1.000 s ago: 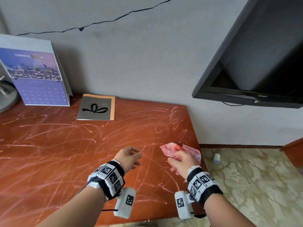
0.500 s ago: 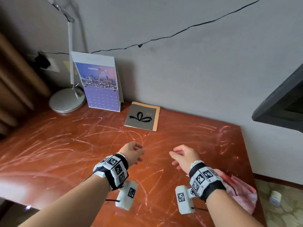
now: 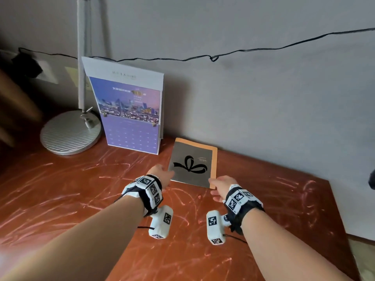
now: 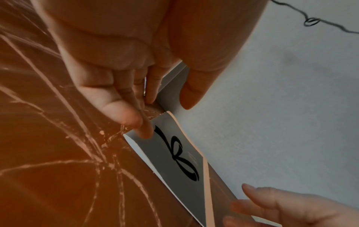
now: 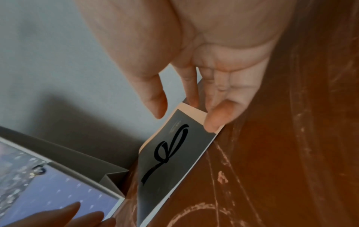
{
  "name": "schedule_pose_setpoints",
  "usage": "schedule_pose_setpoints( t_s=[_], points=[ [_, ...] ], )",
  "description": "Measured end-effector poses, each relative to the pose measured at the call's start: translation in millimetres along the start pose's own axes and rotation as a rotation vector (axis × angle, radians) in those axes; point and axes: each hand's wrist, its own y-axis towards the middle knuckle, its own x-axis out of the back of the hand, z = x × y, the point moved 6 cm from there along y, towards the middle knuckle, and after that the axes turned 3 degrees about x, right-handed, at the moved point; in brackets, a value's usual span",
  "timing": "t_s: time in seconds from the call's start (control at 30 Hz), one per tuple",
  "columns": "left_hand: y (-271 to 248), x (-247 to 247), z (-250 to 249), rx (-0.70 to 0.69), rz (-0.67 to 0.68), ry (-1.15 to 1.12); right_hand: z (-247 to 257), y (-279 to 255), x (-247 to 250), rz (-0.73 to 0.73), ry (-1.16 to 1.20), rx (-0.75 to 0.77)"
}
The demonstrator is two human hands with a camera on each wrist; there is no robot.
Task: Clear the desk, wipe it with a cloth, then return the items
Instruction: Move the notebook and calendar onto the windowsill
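A grey notebook point(image 3: 192, 163) with a black bow drawing and an orange border lies flat on the scratched red-brown desk point(image 3: 81, 199), close to the wall. My left hand point(image 3: 163, 175) touches its near left corner with straight fingertips point(image 4: 143, 130), thumb held apart above the cover. My right hand point(image 3: 220, 185) touches the near right corner with one fingertip point(image 5: 213, 121), its thumb hovering clear of the cover. Neither hand grips the notebook point(image 4: 174, 153) point(image 5: 174, 153). No cloth is in view.
A purple desk calendar point(image 3: 129, 112) point(image 5: 58, 192) stands left of the notebook against the wall. A silver lamp base point(image 3: 70, 132) with its pole sits further left. A black cable point(image 3: 243, 51) runs along the grey wall. The desk's right edge point(image 3: 336, 209) drops to the floor.
Both hands reached forward from mid-desk to the notebook's near corners. The view swung left, and the pink cloth left at the desk's right edge went out of sight.
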Motion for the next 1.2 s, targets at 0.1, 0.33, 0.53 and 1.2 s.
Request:
schedule_pose_setpoints(
  t_s=[0.1, 0.33, 0.53, 1.2],
  points=[
    [21, -2, -3, -0.008, 0.009, 0.078, 0, 16, -5, -0.025, -0.007, -0.051],
    [40, -9, 0, -0.004, 0.057, 0.133, 1, 31, -5, -0.109, -0.057, -0.117],
    [45, -5, -5, -0.023, 0.044, 0.220, 0, 37, -7, -0.130, -0.108, -0.203],
    [-125, 22, 40, -0.227, -0.018, -0.147, -6, -131, 43, -0.061, -0.020, 0.253]
  ],
)
